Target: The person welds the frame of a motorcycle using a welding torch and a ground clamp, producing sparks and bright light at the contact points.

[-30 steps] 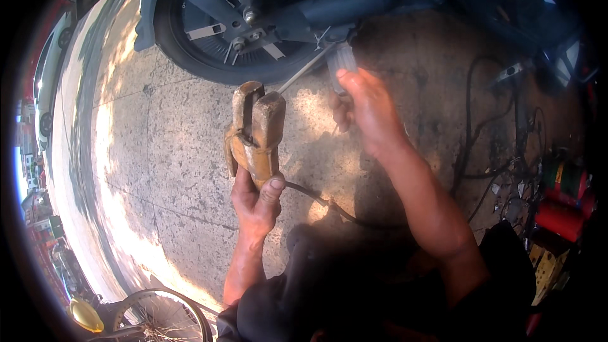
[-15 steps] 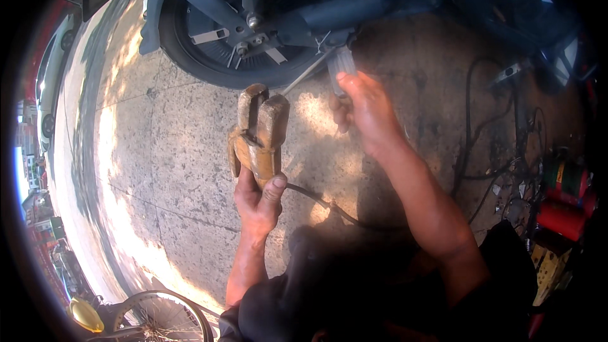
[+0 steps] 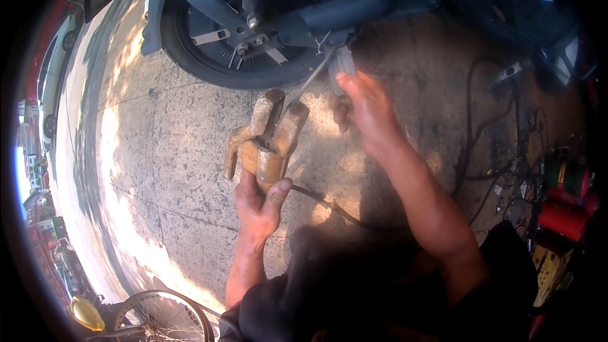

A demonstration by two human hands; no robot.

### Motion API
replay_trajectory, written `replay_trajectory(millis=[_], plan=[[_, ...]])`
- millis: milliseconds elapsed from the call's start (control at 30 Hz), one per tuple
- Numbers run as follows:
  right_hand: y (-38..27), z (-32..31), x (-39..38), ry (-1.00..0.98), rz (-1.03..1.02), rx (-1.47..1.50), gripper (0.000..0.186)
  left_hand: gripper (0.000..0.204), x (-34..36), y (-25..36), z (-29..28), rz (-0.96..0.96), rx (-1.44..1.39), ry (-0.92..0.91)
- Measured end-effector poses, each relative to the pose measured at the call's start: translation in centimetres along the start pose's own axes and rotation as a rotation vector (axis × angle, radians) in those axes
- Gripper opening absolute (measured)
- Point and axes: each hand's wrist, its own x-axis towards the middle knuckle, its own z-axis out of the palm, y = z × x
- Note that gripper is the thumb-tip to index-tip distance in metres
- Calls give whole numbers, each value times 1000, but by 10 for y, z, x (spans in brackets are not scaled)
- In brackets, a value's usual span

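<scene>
You're working with hands apart; your left hand (image 3: 258,212), at 7 o'clock, is gripping the base of a worn, tan-brown, two-pronged clamp-like tool (image 3: 272,161), thumb lying along its side; the tool is sitting just left of centre, prongs pointing toward 1 o'clock, a gap showing between them; a thin, straight, pale grey rod (image 3: 315,75) is running from beside the prongs toward 1 o'clock; can't tell whether the prongs are gripping it; your right hand (image 3: 367,104), at 2 o'clock, is clasping a clear, ribbed, block-shaped piece (image 3: 342,65) just below a dark blue-grey swingarm (image 3: 380,9); can't tell if those two are touching; a black rubber-tyred wheel (image 3: 218,79) is standing at 11 o'clock; a dark flexible cable (image 3: 345,214) is trailing from near your left thumb toward 4 o'clock; a spoked bicycle wheel (image 3: 152,329) is showing at 7 o'clock, a red cylindrical object (image 3: 562,220) between 3 and 4.
</scene>
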Motion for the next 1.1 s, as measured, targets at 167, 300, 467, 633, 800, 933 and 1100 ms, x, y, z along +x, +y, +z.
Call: replay_trajectory(millis=[167,300,467,633,800,933,1100], plan=[[-2,0,0,-5,16,1,20,58,4,7,0,29,30,-6],[-2,0,-1,4,26,-4,20,57,4,10,0,52,32,1],[-2,-1,0,0,32,-21,21,53,11,33,-10,-240,-76,10],[0,0,-1,10,-31,-43,27,49,9,30,-6,352,589,-35],[0,-5,-3,-33,-10,-66,28,43,8,26,0,-164,-57,104],[0,-16,-3,-2,-29,-81,34,39,15,7,7,-183,-240,38],[11,-46,-8,8,-169,16,53,51,-11,-25,-5,-67,-431,162]])
